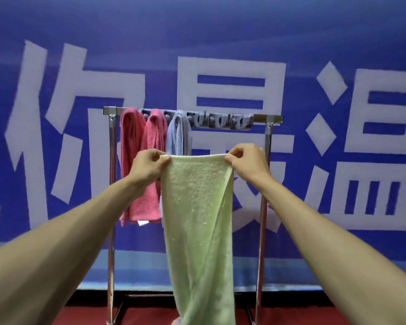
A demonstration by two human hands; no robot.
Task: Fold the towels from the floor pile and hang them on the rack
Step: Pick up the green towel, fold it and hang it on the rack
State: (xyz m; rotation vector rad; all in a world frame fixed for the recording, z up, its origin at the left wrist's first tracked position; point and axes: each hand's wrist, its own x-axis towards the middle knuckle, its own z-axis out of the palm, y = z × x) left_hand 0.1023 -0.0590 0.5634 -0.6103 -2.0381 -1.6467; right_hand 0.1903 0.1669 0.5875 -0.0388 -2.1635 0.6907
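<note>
In front of the chrome rack (264, 207), the person holds a pale green towel (197, 219) up by its top edge. The left hand (147, 167) pinches one upper corner and the right hand (246, 160) the other, with the fingers (232, 158) curled tight on the cloth. Held taut and level like that, at about chest height, the towel drops straight under its own weight. That looks like a way to square it before bringing the edges together for a fold. Its right side has already turned in on itself in a long diagonal crease, and the bottom end trails down toward the red floor (138, 316). Behind it, two pink towels (131, 148) and a pale blue towel (177, 134) are hung at the left end of the top bar. The grey clip strip (223, 120) to their right stands bare, so I'd judge the green one is meant for the next free spot there. A scrap of pinkish cloth at the very bottom edge may belong to the floor pile, though too little shows to be sure. A blue banner (220, 38) with large white characters fills the wall behind.
</note>
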